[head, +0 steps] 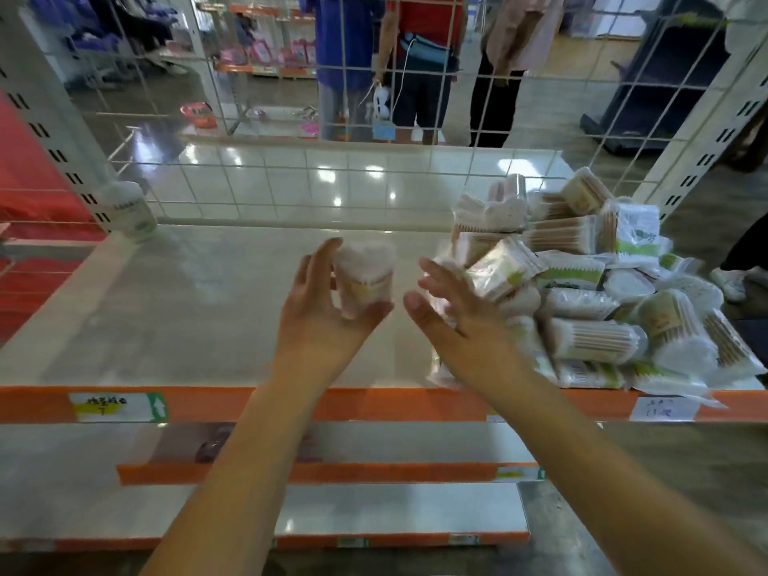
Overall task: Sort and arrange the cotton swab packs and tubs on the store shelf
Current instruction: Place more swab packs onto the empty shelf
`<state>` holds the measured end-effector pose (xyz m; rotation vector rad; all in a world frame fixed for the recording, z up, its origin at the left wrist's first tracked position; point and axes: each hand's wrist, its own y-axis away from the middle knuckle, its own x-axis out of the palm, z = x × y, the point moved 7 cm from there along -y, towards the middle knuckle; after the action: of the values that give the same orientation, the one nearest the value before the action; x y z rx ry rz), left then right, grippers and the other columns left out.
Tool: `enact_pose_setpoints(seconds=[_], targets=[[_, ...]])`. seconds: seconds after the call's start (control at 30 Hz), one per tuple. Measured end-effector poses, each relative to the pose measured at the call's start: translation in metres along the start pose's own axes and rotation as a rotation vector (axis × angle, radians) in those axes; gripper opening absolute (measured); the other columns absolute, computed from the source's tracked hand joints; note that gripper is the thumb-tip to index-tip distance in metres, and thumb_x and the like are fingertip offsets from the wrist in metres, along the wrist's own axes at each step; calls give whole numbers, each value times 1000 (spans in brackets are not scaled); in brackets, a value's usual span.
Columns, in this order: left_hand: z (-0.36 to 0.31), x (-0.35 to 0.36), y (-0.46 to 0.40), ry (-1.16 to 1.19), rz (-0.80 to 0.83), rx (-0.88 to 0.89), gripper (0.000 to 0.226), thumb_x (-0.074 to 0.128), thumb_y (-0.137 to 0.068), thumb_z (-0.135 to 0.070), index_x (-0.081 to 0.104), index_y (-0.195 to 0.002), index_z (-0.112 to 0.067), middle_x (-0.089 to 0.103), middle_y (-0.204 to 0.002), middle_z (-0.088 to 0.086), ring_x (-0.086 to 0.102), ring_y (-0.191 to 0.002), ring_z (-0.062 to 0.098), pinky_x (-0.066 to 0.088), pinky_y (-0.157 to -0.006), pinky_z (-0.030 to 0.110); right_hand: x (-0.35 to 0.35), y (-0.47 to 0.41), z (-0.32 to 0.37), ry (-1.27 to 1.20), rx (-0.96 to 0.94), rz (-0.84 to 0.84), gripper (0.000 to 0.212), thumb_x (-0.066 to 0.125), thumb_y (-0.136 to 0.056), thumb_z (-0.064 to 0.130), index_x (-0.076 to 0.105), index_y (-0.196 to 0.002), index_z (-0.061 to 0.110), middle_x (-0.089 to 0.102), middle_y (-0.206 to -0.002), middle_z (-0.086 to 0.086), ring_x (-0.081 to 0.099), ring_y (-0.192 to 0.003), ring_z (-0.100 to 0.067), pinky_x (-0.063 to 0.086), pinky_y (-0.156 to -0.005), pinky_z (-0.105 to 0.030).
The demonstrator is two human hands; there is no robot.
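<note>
You are barely started: your left hand grips one clear cotton swab tub above the bare shelf, your right hand is spread loose beside the unsorted heap of swab packs.

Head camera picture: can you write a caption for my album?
Left hand holds a cotton swab tub above the store shelf; open right hand reaches beside the pile of swab packs.
</note>
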<state>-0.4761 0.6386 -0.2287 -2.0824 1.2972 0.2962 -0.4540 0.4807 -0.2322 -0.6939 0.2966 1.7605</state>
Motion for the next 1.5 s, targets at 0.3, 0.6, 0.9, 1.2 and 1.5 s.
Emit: enact_pose_setpoints(seconds=[0.3, 0.6, 0.9, 1.2, 1.5], targets=[[112, -93, -32, -134, -55, -94, 92, 80, -68, -25, 27, -143, -15, 43, -132, 17, 53, -108, 34, 51, -82, 52, 89, -20, 31, 655, -72, 212, 57, 34, -95, 51, 25, -144, 23, 42, -140, 0, 39, -125, -19, 35, -99, -32], [189, -151, -59, -247, -68, -88, 68, 74, -76, -15, 42, -136, -11, 50, -130, 15, 52, -110, 32, 43, -93, 42, 137, -38, 76, 708, -76, 190, 47, 39, -95, 46, 43, -132, 17, 55, -125, -4, 51, -112, -22, 46, -90, -34], [222, -180, -78, -158, -105, -27, 63, 74, -74, -6, 45, -130, -5, 54, -123, 18, 54, -105, 32, 44, -85, 35, 172, -46, 102, 706, -68, 191, 47, 38, -96, 44, 41, -136, 19, 53, -129, -3, 49, -116, -21, 44, -91, -34], [248, -191, -103, -113, -81, 23, 61, 73, -73, 0, 44, -127, 3, 50, -127, 23, 50, -113, 37, 47, -93, 45, 199, -46, 118, 769, -81, 184, 46, 36, -96, 43, 41, -134, 18, 54, -126, -3, 50, -112, -22, 43, -86, -32], [258, -197, -124, -138, -92, 83, 51, 72, -76, -8, 48, -120, -3, 58, -109, 13, 55, -92, 19, 53, -76, 35, 208, -43, 117, 727, -21, 183, 46, 34, -97, 44, 41, -136, 20, 52, -130, -1, 47, -117, -20, 43, -91, -33]])
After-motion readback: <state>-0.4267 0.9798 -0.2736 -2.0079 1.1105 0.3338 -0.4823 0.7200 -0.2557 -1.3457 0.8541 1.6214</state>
